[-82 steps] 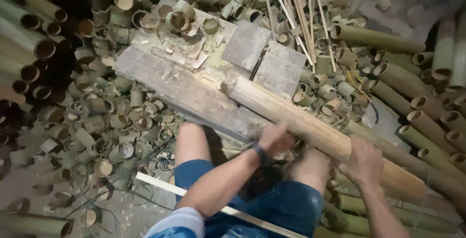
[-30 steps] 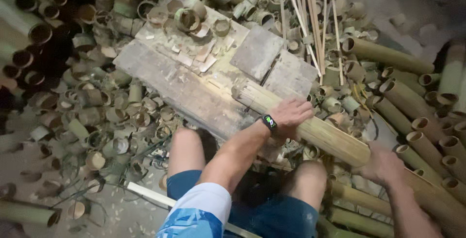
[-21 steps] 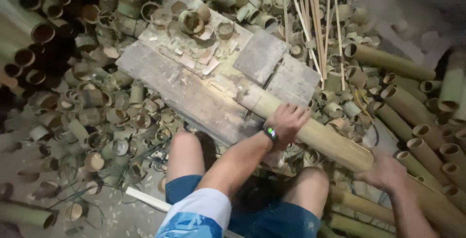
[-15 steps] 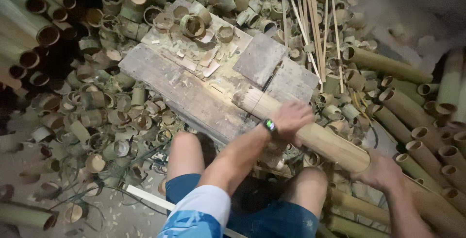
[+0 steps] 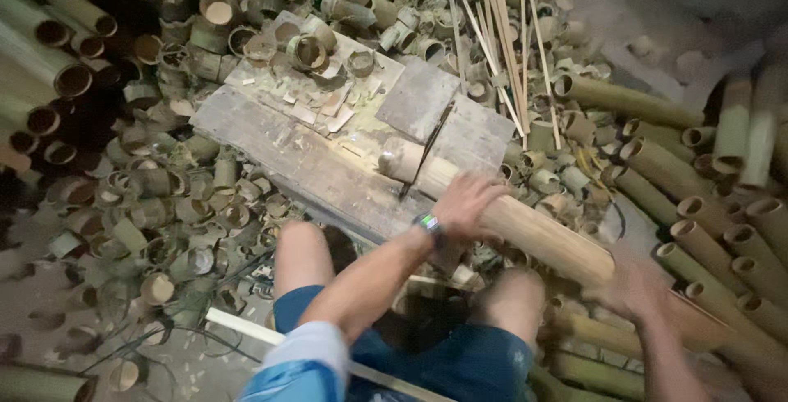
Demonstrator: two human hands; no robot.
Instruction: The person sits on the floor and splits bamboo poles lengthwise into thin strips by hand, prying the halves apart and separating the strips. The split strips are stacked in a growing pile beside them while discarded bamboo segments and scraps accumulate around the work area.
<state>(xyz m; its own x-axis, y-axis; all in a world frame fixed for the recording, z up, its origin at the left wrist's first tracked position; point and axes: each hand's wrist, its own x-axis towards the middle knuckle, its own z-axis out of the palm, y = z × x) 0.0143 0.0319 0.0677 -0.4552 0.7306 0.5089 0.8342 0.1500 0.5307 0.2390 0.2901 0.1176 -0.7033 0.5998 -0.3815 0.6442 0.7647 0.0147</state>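
Note:
A long thick bamboo pole point(image 5: 542, 234) lies across a worn wooden plank point(image 5: 304, 160), its cut end near the plank's middle. My left hand point(image 5: 464, 205), with a dark wristband, presses down on the pole close to that end. My right hand point(image 5: 636, 283), blurred by motion, grips the pole farther back at the lower right. A thin dark blade or slot point(image 5: 423, 152) stands just beside the pole's end. My bare knees and blue shorts point(image 5: 460, 361) are below.
Several short cut bamboo rings point(image 5: 189, 221) cover the ground left of the plank and on its far end. Long bamboo tubes point(image 5: 714, 246) are stacked at right and upper left. Thin bamboo slats point(image 5: 501, 33) lie at the top. A pale stick point(image 5: 246, 328) lies by my leg.
The pole has slid and turned on the plank under both hands. My left hand stays pressed near its end; my right hand has shifted along the pole and is blurred.

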